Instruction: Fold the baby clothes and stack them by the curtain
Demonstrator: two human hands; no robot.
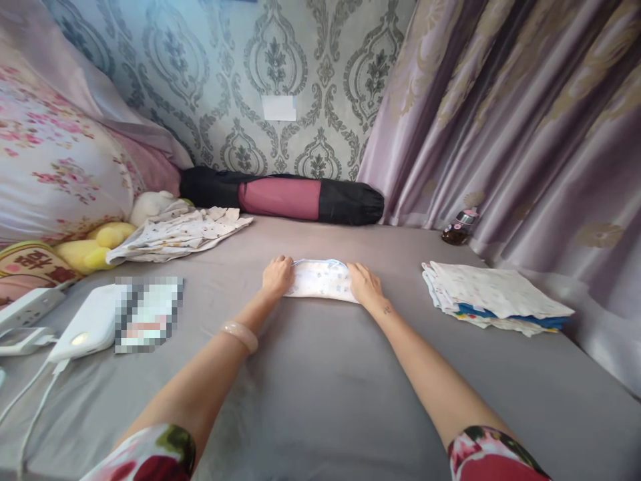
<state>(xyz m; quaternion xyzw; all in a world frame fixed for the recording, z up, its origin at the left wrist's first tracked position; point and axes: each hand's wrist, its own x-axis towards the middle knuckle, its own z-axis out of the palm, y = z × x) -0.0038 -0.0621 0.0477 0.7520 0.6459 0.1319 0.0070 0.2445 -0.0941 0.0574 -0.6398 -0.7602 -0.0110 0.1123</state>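
Observation:
A small folded cloth [321, 280], white with a faint print and light-blue trim along its far edge, lies on the grey bed sheet in front of me. My left hand [278, 275] grips its left end, fingers curled over the edge. On the opposite end, my right hand [367, 284] is closed in the same way. The fingertips of both hands are partly hidden. To the right lies a stack of folded cloths [501, 290], mostly white, with a blue layer in it. A crumpled patterned cloth [185, 230] lies at the far left.
A black and dark-pink rolled bag [280, 198] lies along the wall. Near the curtain [501, 120] stands a small bottle [459, 227]. On the left are a white power bank [93, 321] with cables, a power strip [33, 310], a blurred-out flat object [153, 314] and a yellow plush toy [95, 247].

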